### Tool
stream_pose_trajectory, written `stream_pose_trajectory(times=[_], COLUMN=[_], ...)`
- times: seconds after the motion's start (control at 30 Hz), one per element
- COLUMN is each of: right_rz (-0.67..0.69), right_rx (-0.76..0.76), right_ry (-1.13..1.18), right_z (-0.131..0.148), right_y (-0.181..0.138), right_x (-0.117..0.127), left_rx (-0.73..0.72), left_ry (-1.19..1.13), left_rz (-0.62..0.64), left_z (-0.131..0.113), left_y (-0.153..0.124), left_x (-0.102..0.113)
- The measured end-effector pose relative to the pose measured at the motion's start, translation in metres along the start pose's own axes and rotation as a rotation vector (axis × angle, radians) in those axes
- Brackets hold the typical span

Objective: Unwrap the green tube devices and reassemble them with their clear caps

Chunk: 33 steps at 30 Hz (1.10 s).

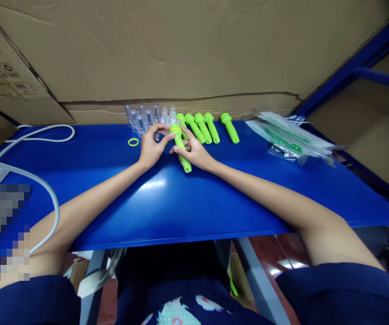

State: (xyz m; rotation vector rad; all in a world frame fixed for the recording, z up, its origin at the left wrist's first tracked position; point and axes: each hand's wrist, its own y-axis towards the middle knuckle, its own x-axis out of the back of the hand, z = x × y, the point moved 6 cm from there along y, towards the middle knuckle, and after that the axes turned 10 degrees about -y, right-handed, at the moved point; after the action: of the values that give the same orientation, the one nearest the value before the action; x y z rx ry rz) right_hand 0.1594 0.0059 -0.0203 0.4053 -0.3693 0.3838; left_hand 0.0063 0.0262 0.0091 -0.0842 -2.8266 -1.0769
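Near the back middle of the table, my right hand [196, 151] is wrapped round the body of a lime-green plastic flashlight [181, 146]. Its wide head points away from me and its narrow end toward me. My left hand [153, 143] has thumb and fingers closed at the head, where a yellower band shows. A clear piece seems to sit at the head's far end, partly hidden. On the table left of my left hand lies a loose yellow ring [133, 142]. Several clear plastic caps [141, 124] stand upright behind it.
Several similar green flashlights [201, 126] lie behind my right hand, with another green flashlight [230, 127] farther right. Plastic bags [285, 137] with green print are at the right. White cables [45, 133] run over the left side. Cardboard [174, 54] walls the blue table's [120, 212] back.
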Motion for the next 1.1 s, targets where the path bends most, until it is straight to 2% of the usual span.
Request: stream_pose_trajectory(times=[0.4, 0.6, 1.1], right_rz=[-0.008, -0.024, -0.033], right_rx=[0.022, 0.031, 0.040], right_ry=[0.004, -0.046, -0.064], right_z=[-0.0039, -0.0035, -0.0067], right_y=[0.0002, -0.0011, -0.0008], right_x=[0.0006, 0.0003, 0.0001], left_rx=[0.017, -0.032, 0.013], left_ry=[-0.053, -0.004, -0.019], left_rz=[-0.009, -0.036, 0.019], left_z=[-0.0025, -0.0069, -0.0056], left_y=[-0.0005, -0.0017, 0.0003], left_x=[-0.0002, 0.0018, 0.0008])
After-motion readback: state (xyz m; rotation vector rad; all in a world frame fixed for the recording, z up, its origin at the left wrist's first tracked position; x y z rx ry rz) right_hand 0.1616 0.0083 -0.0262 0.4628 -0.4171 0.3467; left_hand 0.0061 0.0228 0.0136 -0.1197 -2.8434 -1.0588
